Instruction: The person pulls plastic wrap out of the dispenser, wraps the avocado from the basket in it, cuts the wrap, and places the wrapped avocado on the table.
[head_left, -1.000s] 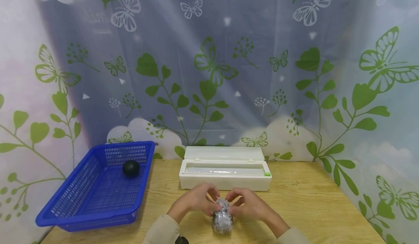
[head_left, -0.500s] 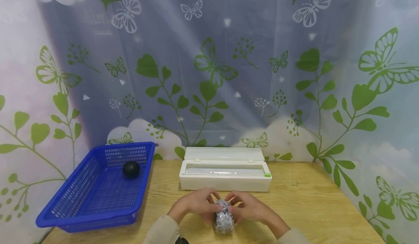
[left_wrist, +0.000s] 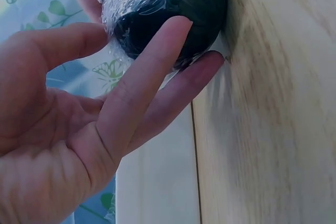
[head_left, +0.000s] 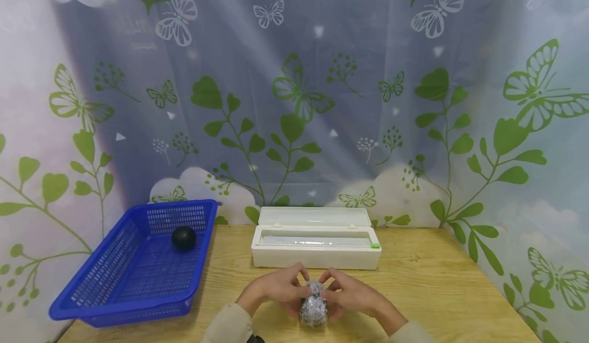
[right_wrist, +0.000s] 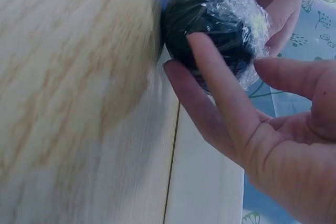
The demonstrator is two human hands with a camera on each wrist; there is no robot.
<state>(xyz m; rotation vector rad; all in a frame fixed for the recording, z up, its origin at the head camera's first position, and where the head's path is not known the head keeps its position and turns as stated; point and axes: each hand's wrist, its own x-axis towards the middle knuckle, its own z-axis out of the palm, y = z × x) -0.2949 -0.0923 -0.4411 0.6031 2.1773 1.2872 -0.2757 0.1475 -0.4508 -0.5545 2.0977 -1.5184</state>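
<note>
A dark ball wrapped in crinkled cling film (head_left: 314, 311) sits on the table near its front edge, the film bunched up at its top. My left hand (head_left: 281, 285) holds it from the left, thumb at the bunched film and other fingers along the side. From the right, my right hand (head_left: 349, 293) holds it in much the same way. In the left wrist view, two fingers (left_wrist: 152, 77) lie against the dark side of the ball (left_wrist: 202, 11). The right wrist view has the wrapped ball (right_wrist: 210, 22) between thumb and fingers, touching the wood.
Behind the hands stands a white cling film dispenser (head_left: 316, 257) with its lid raised and a green slider (head_left: 375, 246) at the right. A blue plastic basket (head_left: 193, 292) on the left contains a smooth black ball (head_left: 184, 237). A patterned curtain hangs behind the wooden table (head_left: 437, 292).
Both hands have sunk slightly, and their fingers have shifted lower around the wrapped ball. The ball has tilted a little and come back. Basket and dispenser stay put.
</note>
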